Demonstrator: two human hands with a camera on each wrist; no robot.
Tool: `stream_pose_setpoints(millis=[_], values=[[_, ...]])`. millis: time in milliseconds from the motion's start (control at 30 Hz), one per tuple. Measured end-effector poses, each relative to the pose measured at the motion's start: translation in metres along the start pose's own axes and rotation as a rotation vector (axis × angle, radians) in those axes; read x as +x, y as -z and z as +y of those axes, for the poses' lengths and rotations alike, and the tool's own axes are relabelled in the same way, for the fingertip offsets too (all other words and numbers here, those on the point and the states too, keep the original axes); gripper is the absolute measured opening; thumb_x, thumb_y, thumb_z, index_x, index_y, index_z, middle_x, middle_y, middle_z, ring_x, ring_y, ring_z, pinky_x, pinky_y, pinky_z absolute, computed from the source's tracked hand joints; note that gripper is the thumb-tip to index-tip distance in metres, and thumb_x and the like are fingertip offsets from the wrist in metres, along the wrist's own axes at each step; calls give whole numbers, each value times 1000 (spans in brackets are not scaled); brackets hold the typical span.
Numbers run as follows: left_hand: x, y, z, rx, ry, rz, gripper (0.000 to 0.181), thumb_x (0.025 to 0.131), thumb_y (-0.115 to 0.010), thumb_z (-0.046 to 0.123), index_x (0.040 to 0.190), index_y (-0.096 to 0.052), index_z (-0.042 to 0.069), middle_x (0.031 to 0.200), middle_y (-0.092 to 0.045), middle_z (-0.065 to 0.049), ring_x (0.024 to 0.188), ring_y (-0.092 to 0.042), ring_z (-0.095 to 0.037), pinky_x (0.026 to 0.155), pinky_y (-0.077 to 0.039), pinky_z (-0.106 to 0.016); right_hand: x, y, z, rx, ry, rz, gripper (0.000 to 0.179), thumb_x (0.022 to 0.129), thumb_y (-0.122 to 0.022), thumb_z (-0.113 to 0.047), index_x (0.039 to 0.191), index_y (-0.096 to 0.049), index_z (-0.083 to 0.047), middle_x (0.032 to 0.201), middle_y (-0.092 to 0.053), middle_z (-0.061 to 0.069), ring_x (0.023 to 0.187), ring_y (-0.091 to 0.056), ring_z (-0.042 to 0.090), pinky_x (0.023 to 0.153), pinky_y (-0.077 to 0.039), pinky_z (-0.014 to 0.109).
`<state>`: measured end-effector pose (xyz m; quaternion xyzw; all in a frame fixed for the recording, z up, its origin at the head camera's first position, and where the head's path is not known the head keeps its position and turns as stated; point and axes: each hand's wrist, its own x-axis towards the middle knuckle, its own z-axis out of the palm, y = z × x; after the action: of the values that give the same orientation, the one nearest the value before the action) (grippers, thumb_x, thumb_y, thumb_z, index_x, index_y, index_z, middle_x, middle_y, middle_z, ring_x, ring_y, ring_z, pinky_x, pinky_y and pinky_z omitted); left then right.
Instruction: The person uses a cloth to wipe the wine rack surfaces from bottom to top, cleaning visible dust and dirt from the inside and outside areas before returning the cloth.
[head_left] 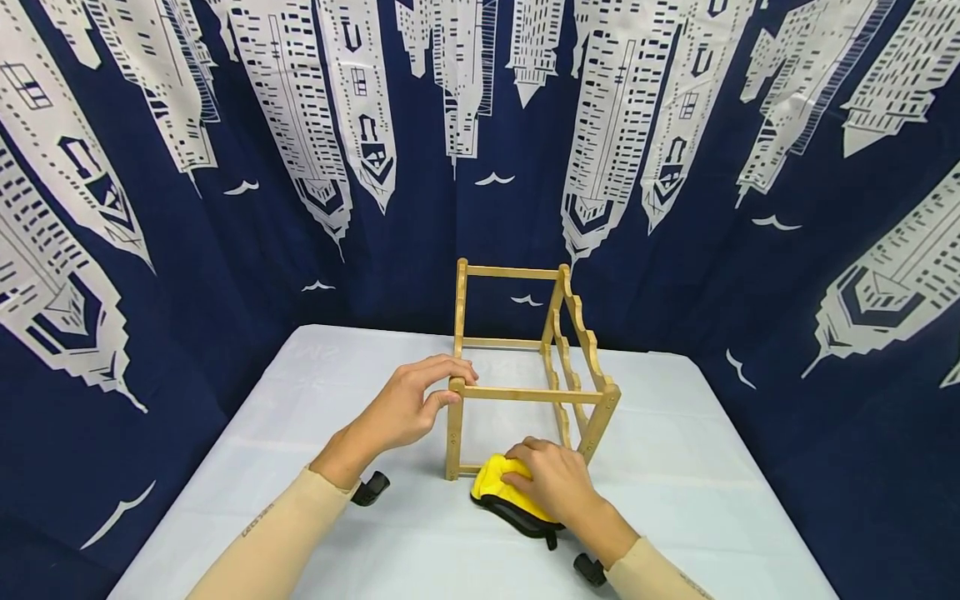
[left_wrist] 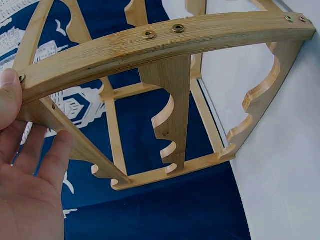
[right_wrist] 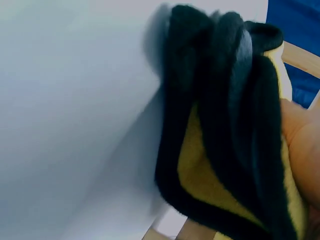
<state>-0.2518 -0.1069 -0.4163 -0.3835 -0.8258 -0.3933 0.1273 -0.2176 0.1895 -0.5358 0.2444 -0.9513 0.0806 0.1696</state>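
A wooden rack [head_left: 532, 395] with scalloped side rails stands on the table. My left hand [head_left: 408, 406] grips its near left top corner, thumb on the outside and fingers over the top. In the left wrist view that hand [left_wrist: 27, 192] holds the end of a curved post [left_wrist: 115, 50] fitted with brass-coloured screws. A folded yellow cloth with black edging [head_left: 491, 479] is pinched in my right hand [head_left: 558, 483], low at the rack's front. The right wrist view shows the cloth's layered dark edge [right_wrist: 220, 115] close up; most of the right hand [right_wrist: 305, 150] is cut off there.
A white-covered table [head_left: 675, 500] lies under the rack. Behind and around it hangs a navy curtain [head_left: 420, 242] printed with white buildings and birds. Black bands [head_left: 371, 489] show at both wrists.
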Motion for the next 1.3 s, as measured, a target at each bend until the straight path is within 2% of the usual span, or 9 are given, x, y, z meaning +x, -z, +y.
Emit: stream_pose_setpoints(millis=[200, 333, 500, 633, 800, 933, 1067, 1167, 1300], values=[[1, 1, 1, 8, 10, -1, 25, 109, -78, 4, 129, -78, 19, 145, -81, 1, 151, -71, -27, 125, -63, -51, -12, 7, 2, -137, -4, 46, 33, 93, -99, -46, 114, -89, -22, 101, -84, -5, 80, -80, 16, 54, -61, 31], [0, 1, 1, 12, 16, -8, 24, 109, -79, 6, 129, -78, 20, 146, -81, 2, 152, -71, -26, 126, -62, -52, -22, 12, 2, -238, -8, 78, 34, 89, -102, -45, 106, -87, -19, 92, -79, -2, 69, -75, 17, 46, -57, 33], [-2, 1, 1, 21, 27, 18, 30, 109, -80, 11, 136, -81, 24, 155, -78, 5, 158, -65, -29, 132, -56, -61, -29, 17, 4, -304, -34, 106, 34, 86, -105, -41, 96, -83, -16, 86, -75, 0, 66, -73, 16, 43, -56, 35], [-7, 0, 0, 29, 45, 56, 43, 106, -84, 18, 148, -81, 29, 162, -73, 4, 159, -63, -33, 129, -56, -65, -29, 16, 6, -275, -27, 126, 34, 84, -106, -37, 95, -82, -14, 86, -76, 2, 69, -75, 18, 46, -59, 36], [-9, 2, 0, 7, 49, 73, 52, 101, -89, 15, 150, -81, 29, 156, -75, 1, 150, -69, -29, 120, -65, -54, -22, 8, 0, -219, 25, 140, 34, 84, -106, -36, 99, -85, -15, 89, -80, 1, 70, -77, 18, 48, -60, 32], [-10, 7, -1, 3, 36, 69, 54, 99, -90, 11, 150, -81, 27, 151, -78, 0, 145, -73, -28, 115, -67, -47, -6, 1, -16, -176, 93, 119, 34, 86, -105, -38, 104, -88, -16, 89, -81, 0, 71, -78, 16, 51, -60, 28], [-11, 11, -1, 9, 17, 54, 53, 102, -88, 14, 153, -79, 25, 153, -77, 0, 145, -74, -29, 115, -67, -47, 14, -6, -28, -131, 208, 89, 31, 94, -99, -41, 109, -88, -17, 93, -82, -3, 75, -78, 12, 56, -62, 27], [-11, 14, -1, -2, 23, 31, 47, 110, -80, 15, 156, -76, 26, 155, -76, 1, 146, -73, -27, 116, -67, -47, 24, -11, -30, -91, 301, 78, 29, 99, -95, -42, 114, -88, -18, 101, -85, -4, 82, -81, 12, 63, -66, 27], [-10, 16, 0, -16, 47, -12, 43, 118, -68, 18, 160, -73, 29, 160, -74, 5, 150, -71, -25, 121, -65, -47, 26, -13, -24, -32, 329, 104, 29, 98, -96, -40, 117, -90, -20, 107, -87, -5, 88, -84, 12, 69, -69, 29]])
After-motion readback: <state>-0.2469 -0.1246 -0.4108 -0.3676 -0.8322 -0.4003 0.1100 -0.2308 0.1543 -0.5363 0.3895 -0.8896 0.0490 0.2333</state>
